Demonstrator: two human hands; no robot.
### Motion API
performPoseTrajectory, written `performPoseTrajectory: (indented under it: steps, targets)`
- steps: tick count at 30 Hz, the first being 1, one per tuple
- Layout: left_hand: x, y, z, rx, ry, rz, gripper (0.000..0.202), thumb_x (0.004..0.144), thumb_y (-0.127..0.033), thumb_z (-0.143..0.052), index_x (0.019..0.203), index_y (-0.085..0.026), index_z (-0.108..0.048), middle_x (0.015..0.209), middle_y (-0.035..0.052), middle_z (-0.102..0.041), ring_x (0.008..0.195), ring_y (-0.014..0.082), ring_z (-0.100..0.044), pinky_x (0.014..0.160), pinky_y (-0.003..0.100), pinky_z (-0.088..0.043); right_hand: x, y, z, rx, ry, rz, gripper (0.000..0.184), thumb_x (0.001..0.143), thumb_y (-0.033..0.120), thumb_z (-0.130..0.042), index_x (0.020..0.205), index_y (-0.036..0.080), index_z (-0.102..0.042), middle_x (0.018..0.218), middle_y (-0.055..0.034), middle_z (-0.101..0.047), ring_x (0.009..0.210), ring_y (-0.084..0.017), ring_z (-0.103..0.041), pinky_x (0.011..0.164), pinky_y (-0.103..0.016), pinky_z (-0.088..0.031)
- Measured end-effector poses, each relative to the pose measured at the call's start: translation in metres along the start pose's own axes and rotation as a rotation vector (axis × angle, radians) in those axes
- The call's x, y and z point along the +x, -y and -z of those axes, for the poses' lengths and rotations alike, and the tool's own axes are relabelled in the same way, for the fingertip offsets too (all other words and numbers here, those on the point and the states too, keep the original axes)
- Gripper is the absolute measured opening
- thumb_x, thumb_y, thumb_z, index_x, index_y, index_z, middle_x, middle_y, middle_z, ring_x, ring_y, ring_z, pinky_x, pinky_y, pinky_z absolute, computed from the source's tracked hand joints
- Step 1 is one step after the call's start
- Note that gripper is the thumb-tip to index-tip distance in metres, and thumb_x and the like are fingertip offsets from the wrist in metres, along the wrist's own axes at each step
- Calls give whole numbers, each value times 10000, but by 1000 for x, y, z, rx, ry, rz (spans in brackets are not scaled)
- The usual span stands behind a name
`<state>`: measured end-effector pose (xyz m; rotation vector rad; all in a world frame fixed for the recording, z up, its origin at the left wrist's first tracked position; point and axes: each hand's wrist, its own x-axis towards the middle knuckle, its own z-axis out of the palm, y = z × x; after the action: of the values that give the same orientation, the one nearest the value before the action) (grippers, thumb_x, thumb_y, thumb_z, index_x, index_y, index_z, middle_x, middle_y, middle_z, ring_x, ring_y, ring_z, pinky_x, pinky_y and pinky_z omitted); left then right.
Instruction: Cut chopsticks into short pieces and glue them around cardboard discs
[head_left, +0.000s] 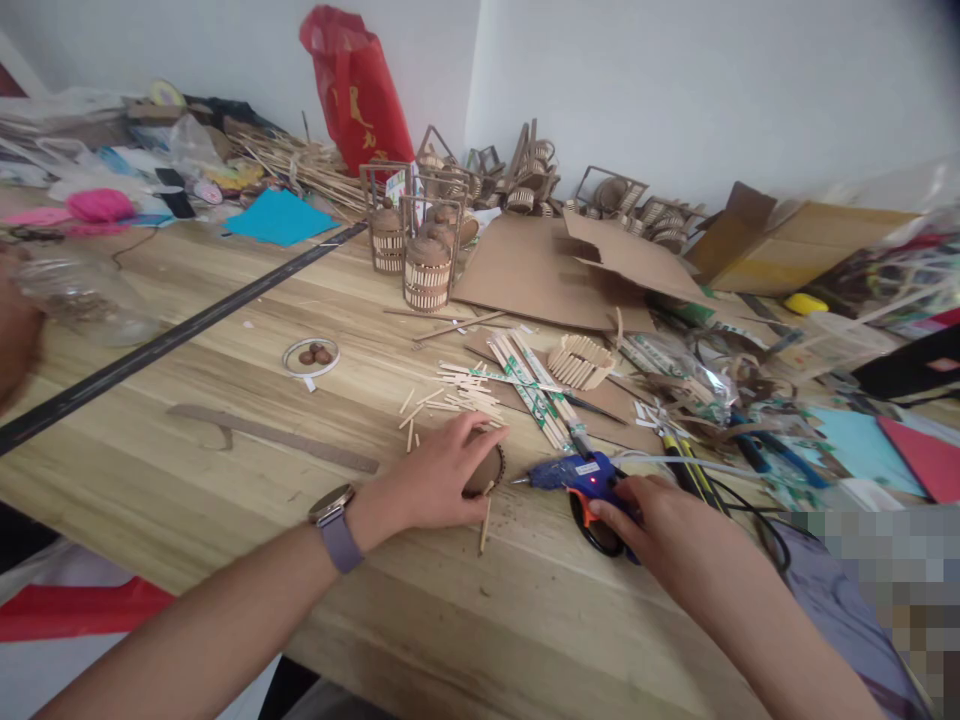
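Observation:
My left hand, a watch on its wrist, curls its fingers and thumb around a round brown cardboard piece on the table. The hand covers much of this piece. A short wooden stick lies by my thumb. Just beyond my fingers, cut wooden sticks are scattered. To the right, my right hand grips a blue hot glue gun with a lit red light. Its nozzle points left at the cardboard piece, a small gap away. An orange-and-black looped handle shows beneath the gun.
Wrapped chopsticks and a stick-sided ring lie beyond the gun. Small stick-and-cardboard baskets stand farther back. A white ring holds brown balls. Pliers and cables crowd the right. Another person's hand is beside a plastic jar.

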<state>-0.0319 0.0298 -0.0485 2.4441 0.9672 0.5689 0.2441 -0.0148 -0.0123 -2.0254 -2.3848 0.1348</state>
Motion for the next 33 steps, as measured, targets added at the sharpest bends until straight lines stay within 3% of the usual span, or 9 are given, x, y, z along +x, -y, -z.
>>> performPoseTrajectory:
  steps: [4,8,14,17,19,22,28,33]
  targets:
    - [0,0,0,28,-2,-11,790,728,-209,-696,1406,-272,-296,1380,136,-353,1316,342,-374,1082,517,-381,-2,-8,-8,71,60,5,235,861,382,-552,865,185,-679,866,-121,-685,738,-257,-678,637,-329,-495]
    - [0,0,0,36,-6,-10,765,733,-192,-678,1398,-264,-306,1383,139,-355,1326,347,-362,1085,526,-370,0,-6,-3,204,122,-23,211,839,327,-552,896,161,-670,890,-132,-686,792,-261,-673,715,-353,-506]
    - [-1,0,-1,29,2,-5,748,727,-188,-668,1397,-230,-338,1383,152,-359,1315,343,-373,1085,510,-377,-2,-4,3,517,96,-63,240,805,423,-536,848,198,-606,724,-56,-657,630,-220,-595,573,-330,-481]
    - [0,1,-1,40,-6,-13,737,734,-185,-657,1397,-225,-339,1392,155,-347,1321,333,-369,1089,503,-375,-5,5,3,756,0,-95,230,757,407,-576,872,209,-591,775,-45,-672,705,-215,-622,630,-323,-515]
    - [0,2,-2,46,-7,-18,730,733,-188,-661,1391,-215,-346,1396,161,-342,1323,335,-365,1094,507,-367,-7,12,2,862,2,-110,232,740,404,-602,866,209,-594,762,-30,-669,687,-199,-622,613,-302,-523]
    - [0,3,-2,44,-9,-31,724,730,-183,-662,1384,-215,-354,1397,156,-346,1329,331,-360,1101,505,-360,-11,23,-1,896,60,-65,244,747,443,-632,788,204,-613,678,-7,-641,597,-167,-578,536,-263,-501]
    - [1,5,-1,26,-47,-54,734,723,-156,-661,1387,-225,-355,1380,150,-365,1323,330,-369,1094,512,-364,-13,35,-2,854,33,19,331,801,509,-612,861,195,-700,753,-36,-704,667,-184,-603,616,-266,-527]
    - [3,6,1,33,-38,-29,737,709,-137,-654,1383,-211,-365,1375,157,-368,1316,331,-376,1076,506,-384,-13,36,-8,808,58,45,312,831,463,-567,886,190,-708,786,-39,-719,692,-200,-640,620,-271,-532]
